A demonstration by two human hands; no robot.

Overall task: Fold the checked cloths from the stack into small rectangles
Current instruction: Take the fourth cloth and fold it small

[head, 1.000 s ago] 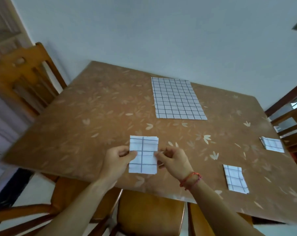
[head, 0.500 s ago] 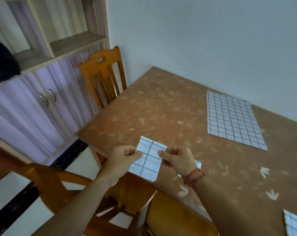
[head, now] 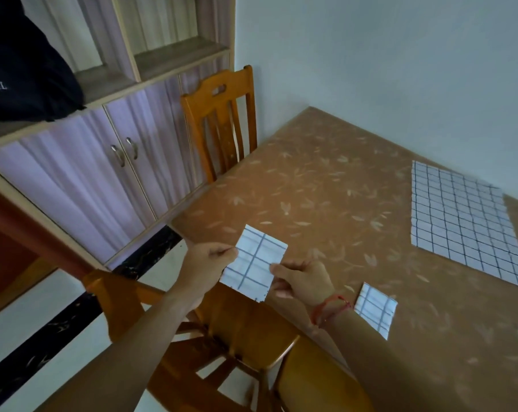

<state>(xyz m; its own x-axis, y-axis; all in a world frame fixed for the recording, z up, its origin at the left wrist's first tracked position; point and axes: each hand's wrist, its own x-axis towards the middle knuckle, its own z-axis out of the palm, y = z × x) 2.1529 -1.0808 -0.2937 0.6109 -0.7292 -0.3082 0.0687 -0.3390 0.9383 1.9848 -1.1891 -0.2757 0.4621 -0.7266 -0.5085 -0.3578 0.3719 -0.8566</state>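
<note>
I hold one folded checked cloth (head: 253,261) between both hands, over the near left corner of the desk (head: 326,203). Its near end hangs past the desk edge, above a chair seat. Its long axis runs away from me and leans a little to the right, so one short edge points toward the far side of the desk and the other toward my body. My left hand (head: 208,264) pinches the left long edge between thumb and curled fingers. My right hand (head: 303,278) pinches the right long edge a bit nearer to me, in the same way. A red string bracelet (head: 330,307) sits on my right wrist.

The cloth is a small pale rectangle with dark blue grid lines: one line down its length and several across it. Its near corner looks slightly ragged.

I count two folded cloths: the one in my hands and a second folded cloth (head: 375,307) lying flat on the desk just beside my right wrist. One stack of unfolded checked cloths (head: 465,224) lies spread flat well apart at the far right, near the wall; I cannot tell how many layers it has.

Two wooden chairs show: a far chair (head: 222,120) at the desk's left side and a near chair (head: 251,331) below my arms.
</note>
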